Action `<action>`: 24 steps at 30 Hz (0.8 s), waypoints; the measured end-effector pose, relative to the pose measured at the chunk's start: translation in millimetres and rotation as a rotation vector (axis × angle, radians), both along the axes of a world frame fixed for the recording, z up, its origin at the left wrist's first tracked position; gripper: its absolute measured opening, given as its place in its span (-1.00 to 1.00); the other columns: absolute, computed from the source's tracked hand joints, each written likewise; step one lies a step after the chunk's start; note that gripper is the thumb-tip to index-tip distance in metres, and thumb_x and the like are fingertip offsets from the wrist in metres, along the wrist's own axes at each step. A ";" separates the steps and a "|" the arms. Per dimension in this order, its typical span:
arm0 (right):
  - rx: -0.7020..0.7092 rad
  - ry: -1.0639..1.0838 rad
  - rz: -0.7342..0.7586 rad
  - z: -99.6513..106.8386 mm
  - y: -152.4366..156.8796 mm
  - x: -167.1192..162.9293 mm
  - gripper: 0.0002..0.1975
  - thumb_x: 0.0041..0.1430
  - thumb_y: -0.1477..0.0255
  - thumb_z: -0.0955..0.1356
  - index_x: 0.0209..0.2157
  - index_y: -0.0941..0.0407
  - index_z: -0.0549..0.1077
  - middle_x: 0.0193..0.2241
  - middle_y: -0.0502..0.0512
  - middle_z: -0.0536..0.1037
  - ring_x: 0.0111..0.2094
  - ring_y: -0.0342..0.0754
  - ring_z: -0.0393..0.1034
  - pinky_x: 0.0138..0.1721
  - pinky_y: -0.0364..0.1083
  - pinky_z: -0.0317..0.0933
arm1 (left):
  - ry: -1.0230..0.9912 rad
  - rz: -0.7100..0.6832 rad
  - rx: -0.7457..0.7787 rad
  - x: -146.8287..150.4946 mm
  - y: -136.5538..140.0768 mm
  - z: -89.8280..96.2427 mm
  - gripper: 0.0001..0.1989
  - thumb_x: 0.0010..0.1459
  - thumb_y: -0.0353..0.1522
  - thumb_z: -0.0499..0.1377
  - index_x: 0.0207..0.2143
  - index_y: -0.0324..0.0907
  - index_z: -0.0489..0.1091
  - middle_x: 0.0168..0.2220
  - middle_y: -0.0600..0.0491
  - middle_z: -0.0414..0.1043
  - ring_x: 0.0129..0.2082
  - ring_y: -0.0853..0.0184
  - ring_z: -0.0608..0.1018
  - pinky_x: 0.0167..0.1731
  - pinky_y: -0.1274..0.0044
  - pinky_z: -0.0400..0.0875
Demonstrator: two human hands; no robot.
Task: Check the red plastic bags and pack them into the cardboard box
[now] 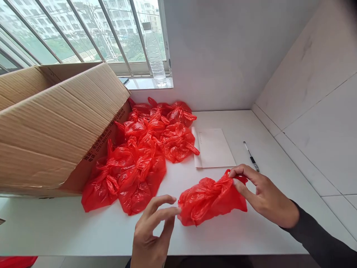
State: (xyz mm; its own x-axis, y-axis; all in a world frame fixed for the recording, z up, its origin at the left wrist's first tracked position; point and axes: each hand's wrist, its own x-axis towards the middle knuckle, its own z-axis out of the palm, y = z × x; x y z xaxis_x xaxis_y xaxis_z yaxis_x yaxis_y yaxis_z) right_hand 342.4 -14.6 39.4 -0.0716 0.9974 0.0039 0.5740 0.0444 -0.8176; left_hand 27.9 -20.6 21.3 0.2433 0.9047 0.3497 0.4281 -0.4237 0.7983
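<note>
Bag (212,203) sits between the hands: I see the right hand (264,195) pinching its top, the left hand (146,234) spread at the other end, contact unclear. Thin plastic might tear if the right tugs hard. Beyond the left, more bags (145,150), then a box (69,124); beyond the right, paper (216,149) and a pen (251,158).
</note>
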 end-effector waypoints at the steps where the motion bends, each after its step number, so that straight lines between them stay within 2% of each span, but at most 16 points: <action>1: -0.004 0.012 0.014 -0.2 -1.1 -2.2 -0.87 0.38 0.25 0.25 -0.15 -0.04 0.37 -0.15 -0.01 0.50 -0.16 -0.04 0.39 -0.31 -0.09 0.31 | -0.008 0.048 -0.053 1.1 0.3 2.1 -0.73 0.31 -0.49 0.15 -0.07 0.05 0.49 -0.04 0.06 0.48 -0.01 0.33 0.57 -0.03 0.53 0.49; 3: -0.016 0.024 0.037 0.8 -2.6 -9.4 -0.89 0.36 0.25 0.28 -0.17 -0.03 0.36 -0.17 -0.02 0.49 -0.17 -0.04 0.39 -0.16 -0.04 0.31 | 0.011 0.063 -0.147 10.0 1.7 6.7 -0.69 0.33 -0.38 0.16 0.08 0.09 0.39 0.06 0.05 0.47 0.07 0.31 0.54 0.06 0.48 0.46; 5: -0.042 0.024 0.056 3.8 -3.1 -17.1 -0.86 0.32 0.23 0.33 -0.20 -0.02 0.35 -0.22 -0.02 0.49 -0.22 -0.04 0.40 -0.16 -0.03 0.31 | 0.066 -0.035 -0.194 24.1 4.0 10.2 -0.55 0.29 -0.30 0.21 0.21 0.09 0.29 0.10 0.03 0.46 0.08 0.27 0.53 0.06 0.45 0.46; 6: -0.046 0.024 0.071 5.7 -3.2 -19.8 -0.84 0.31 0.22 0.34 -0.22 -0.01 0.35 -0.24 -0.02 0.49 -0.25 -0.04 0.40 -0.19 -0.03 0.31 | 0.090 -0.089 -0.190 30.9 5.4 10.8 -0.55 0.28 -0.29 0.23 0.20 0.07 0.31 0.06 0.02 0.49 0.04 0.26 0.54 0.02 0.45 0.48; 8: -0.029 0.019 0.098 9.1 -3.9 -20.4 -0.84 0.31 0.22 0.34 -0.28 0.00 0.36 -0.30 -0.02 0.48 -0.31 -0.05 0.39 -0.25 -0.05 0.32 | 0.101 -0.131 -0.159 39.7 8.6 9.9 -0.71 0.28 -0.31 0.22 0.05 -0.01 0.43 -0.12 0.03 0.54 -0.13 0.29 0.57 -0.14 0.48 0.50; 10: -0.001 0.001 0.085 10.8 -5.2 -14.1 -0.85 0.33 0.27 0.30 -0.32 0.00 0.36 -0.36 -0.02 0.46 -0.35 -0.06 0.37 -0.32 -0.08 0.31 | 0.067 -0.061 -0.167 38.8 11.6 6.9 -0.89 0.31 -0.32 0.18 -0.15 -0.07 0.48 -0.29 0.07 0.53 -0.27 0.34 0.56 -0.25 0.52 0.47; 12: 0.007 -0.020 0.024 10.1 -7.2 -3.7 -0.89 0.33 0.32 0.27 -0.30 0.00 0.37 -0.39 -0.02 0.43 -0.38 -0.06 0.34 -0.39 -0.10 0.29 | 0.004 0.086 -0.227 30.0 13.3 4.1 -0.88 0.32 -0.28 0.17 -0.25 -0.10 0.46 -0.33 0.08 0.51 -0.30 0.35 0.56 -0.25 0.53 0.46; 15: -0.051 -0.046 -0.046 6.8 -9.2 5.5 -0.85 0.33 0.27 0.25 -0.16 -0.03 0.40 -0.44 -0.04 0.38 -0.44 -0.06 0.31 -0.46 -0.11 0.25 | -0.054 0.265 -0.276 17.3 11.6 3.9 -0.82 0.30 -0.20 0.19 -0.16 -0.09 0.43 -0.18 0.05 0.53 -0.18 0.31 0.59 -0.15 0.52 0.49; 17: -0.091 -0.090 -0.014 5.8 -8.8 1.1 -0.74 0.33 0.13 0.28 -0.07 -0.06 0.43 -0.51 -0.08 0.33 -0.49 -0.07 0.27 -0.47 -0.10 0.22 | -0.016 0.258 -0.237 17.7 8.3 6.6 -0.68 0.27 -0.19 0.22 0.04 -0.04 0.37 0.03 0.00 0.47 0.02 0.24 0.55 -0.03 0.46 0.47; 19: -0.097 -0.142 0.068 7.5 -7.3 -9.8 -0.68 0.28 0.03 0.32 -0.10 -0.08 0.47 -0.54 -0.09 0.31 -0.50 -0.07 0.27 -0.45 -0.09 0.20 | 0.050 0.191 -0.164 24.4 5.3 10.1 -0.53 0.23 -0.21 0.27 0.17 0.01 0.30 0.13 -0.01 0.41 0.12 0.21 0.48 0.06 0.42 0.43; 20: -0.086 -0.153 0.120 9.4 -6.7 -15.5 -0.70 0.28 0.02 0.33 -0.17 -0.07 0.49 -0.54 -0.09 0.32 -0.48 -0.07 0.28 -0.42 -0.08 0.21 | 0.068 0.163 -0.133 28.3 4.7 11.6 -0.53 0.22 -0.23 0.28 0.16 0.02 0.31 0.09 0.01 0.43 0.10 0.22 0.49 0.06 0.43 0.43; 22: -0.050 -0.135 0.191 14.6 -6.4 -23.2 -0.73 0.33 0.10 0.31 -0.32 -0.03 0.46 -0.49 -0.06 0.38 -0.42 -0.06 0.32 -0.35 -0.07 0.24 | 0.054 0.153 -0.104 32.7 5.7 13.9 -0.70 0.25 -0.28 0.26 0.03 0.01 0.39 -0.07 0.06 0.48 -0.05 0.29 0.54 -0.06 0.50 0.45; 24: -0.018 -0.095 0.183 19.5 -7.7 -23.0 -0.70 0.39 0.16 0.26 -0.39 0.00 0.40 -0.42 -0.03 0.43 -0.37 -0.07 0.34 -0.36 -0.10 0.24 | -0.009 0.191 -0.105 30.6 8.5 15.8 -0.87 0.29 -0.33 0.21 -0.10 -0.02 0.43 -0.21 0.10 0.48 -0.19 0.35 0.54 -0.18 0.55 0.45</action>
State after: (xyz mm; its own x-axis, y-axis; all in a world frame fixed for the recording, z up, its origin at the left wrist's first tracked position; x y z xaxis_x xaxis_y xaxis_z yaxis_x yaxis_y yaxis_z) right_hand 319.4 -22.3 58.9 -0.2504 0.9677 -0.0290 0.6323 0.1408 -0.7618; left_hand 58.5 -12.1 37.1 0.0616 0.9657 0.2522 0.4851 -0.2498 0.8380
